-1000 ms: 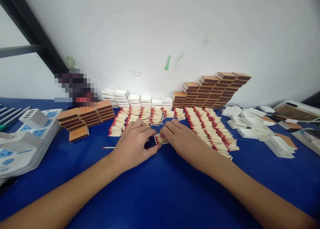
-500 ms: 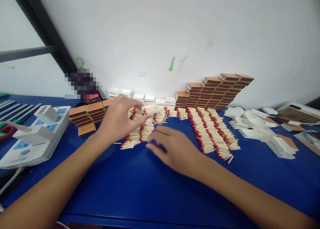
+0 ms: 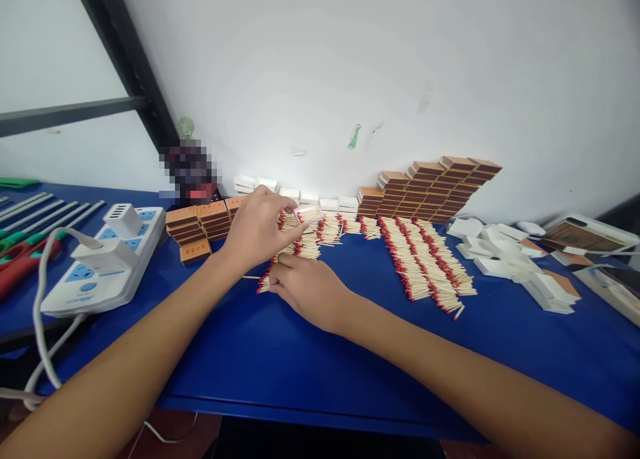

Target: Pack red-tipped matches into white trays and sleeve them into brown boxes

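Pinched between the thumb and fingers of my left hand (image 3: pixel 257 227) is a small white matchbox tray (image 3: pixel 316 213) with red-tipped matches lying in it. The tray is tilted above a heap of loose matches (image 3: pixel 306 250). Right below it, my right hand (image 3: pixel 315 291) has its fingers curled together at the front of that heap; whether matches are between the fingertips is hidden. To the right, more matches (image 3: pixel 417 259) lie in long rows with their red heads aligned. White trays (image 3: pixel 329 205) stand along the wall behind the heap.
Orange-brown matchboxes are stacked at the left (image 3: pixel 195 251) and in a stepped pile (image 3: pixel 420 189) against the wall. Loose white trays (image 3: pixel 505 252) lie at the right. A white power strip (image 3: pixel 135 272) with cables and red-green scissors (image 3: pixel 30 269) occupy the left of the blue table (image 3: pixel 280 372).
My right hand has moved left to the match heap, and its fingers have closed. My left hand still holds the tray of matches. The camera view has turned slightly to the left.
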A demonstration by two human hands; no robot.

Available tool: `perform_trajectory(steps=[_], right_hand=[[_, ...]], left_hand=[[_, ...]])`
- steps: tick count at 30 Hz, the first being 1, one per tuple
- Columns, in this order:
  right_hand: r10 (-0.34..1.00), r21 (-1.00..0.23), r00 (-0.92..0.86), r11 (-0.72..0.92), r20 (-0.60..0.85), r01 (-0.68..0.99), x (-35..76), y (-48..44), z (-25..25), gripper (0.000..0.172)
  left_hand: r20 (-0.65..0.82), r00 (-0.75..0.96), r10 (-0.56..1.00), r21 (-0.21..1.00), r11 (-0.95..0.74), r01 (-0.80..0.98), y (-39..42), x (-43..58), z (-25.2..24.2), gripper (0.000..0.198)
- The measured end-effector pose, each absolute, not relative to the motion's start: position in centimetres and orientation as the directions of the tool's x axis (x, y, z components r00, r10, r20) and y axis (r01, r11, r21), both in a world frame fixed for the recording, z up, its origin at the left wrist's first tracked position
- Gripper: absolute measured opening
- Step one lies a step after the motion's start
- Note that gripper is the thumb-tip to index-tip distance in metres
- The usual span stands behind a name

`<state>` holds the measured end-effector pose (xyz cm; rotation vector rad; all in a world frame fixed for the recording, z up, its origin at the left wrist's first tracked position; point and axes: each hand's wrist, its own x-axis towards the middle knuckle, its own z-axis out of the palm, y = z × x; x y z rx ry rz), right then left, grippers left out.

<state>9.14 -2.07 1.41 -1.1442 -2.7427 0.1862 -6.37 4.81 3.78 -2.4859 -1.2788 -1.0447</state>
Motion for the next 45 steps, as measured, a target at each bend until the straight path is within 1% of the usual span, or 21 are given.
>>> perform_trajectory(steps=[5,9,12,15,17,18,20,22,23,25,26,29,32,36,39,43,45], right_hand=[[0.695,-0.039,-0.714,0.718,0.081,0.695,9.0,-2.3,1.3,0.02],[0.69,-0.001,-0.715,0.72,0.106,0.694,10.1,-2.6,1.5,0.018],[0.691,-0.038,-0.706,0.718,0.152,0.695,12.7,-2.4,2.1,0.016],[0.729,-0.138,-0.633,0.677,0.26,0.723,16.5,-1.9,3.0,0.01],[0.748,-0.215,-0.564,0.65,0.351,0.729,18.8,-1.5,3.3,0.01],[0.751,-0.244,-0.551,0.648,0.364,0.722,19.6,-1.3,3.2,0.009],[0.745,-0.315,-0.564,0.664,0.355,0.678,20.0,-1.3,2.8,0.009],[0.726,-0.374,-0.618,0.686,0.301,0.624,19.1,-1.6,1.9,0.009],[0.709,-0.384,-0.648,0.7,0.277,0.601,18.3,-1.7,1.4,0.009],[0.673,-0.361,-0.698,0.732,0.246,0.578,16.5,-2.1,0.5,0.011],[0.65,-0.326,-0.725,0.753,0.23,0.572,15.8,-2.2,0.2,0.011],[0.636,-0.264,-0.747,0.768,0.195,0.584,14.6,-2.1,-0.3,0.011],[0.647,-0.269,-0.736,0.758,0.2,0.594,14.7,-1.9,-0.2,0.007],[0.656,-0.294,-0.729,0.748,0.196,0.595,14.8,-1.7,-0.3,0.007],[0.676,-0.313,-0.716,0.728,0.174,0.611,14.7,-1.9,-0.3,0.009],[0.699,-0.291,-0.7,0.707,0.149,0.644,15.2,-2.6,0.4,0.012],[0.72,-0.312,-0.673,0.686,0.166,0.657,16.1,-2.8,1.0,0.012]], left_hand=[[0.634,0.402,0.661,0.168,-0.625,0.763,4.7,-6.2,3.9,0.029],[0.608,0.407,0.682,0.181,-0.617,0.766,4.6,-6.1,4.0,0.027],[0.601,0.43,0.674,0.174,-0.636,0.752,4.5,-6.0,3.9,0.025],[0.586,0.49,0.645,0.168,-0.689,0.705,4.2,-5.6,3.4,0.025],[0.565,0.529,0.633,0.176,-0.719,0.672,4.0,-5.2,2.9,0.028],[0.555,0.543,0.63,0.18,-0.728,0.661,3.9,-5.1,2.7,0.03],[0.537,0.561,0.63,0.186,-0.737,0.649,3.8,-4.9,2.4,0.03],[0.527,0.57,0.63,0.183,-0.739,0.648,3.9,-4.9,2.3,0.029],[0.526,0.569,0.632,0.182,-0.737,0.651,3.9,-4.9,2.3,0.028],[0.531,0.564,0.632,0.179,-0.735,0.654,4.0,-5.0,2.4,0.028],[0.534,0.559,0.634,0.18,-0.731,0.658,4.1,-5.1,2.4,0.028],[0.535,0.549,0.642,0.189,-0.724,0.663,4.2,-5.2,2.6,0.028],[0.531,0.548,0.647,0.19,-0.721,0.667,4.1,-5.2,2.6,0.027],[0.538,0.537,0.65,0.176,-0.71,0.682,4.2,-5.3,2.7,0.028],[0.541,0.537,0.647,0.17,-0.71,0.684,4.2,-5.3,2.8,0.027],[0.527,0.545,0.652,0.176,-0.711,0.681,4.2,-5.3,2.7,0.029],[0.512,0.56,0.652,0.173,-0.716,0.676,4.2,-5.2,2.5,0.027]])
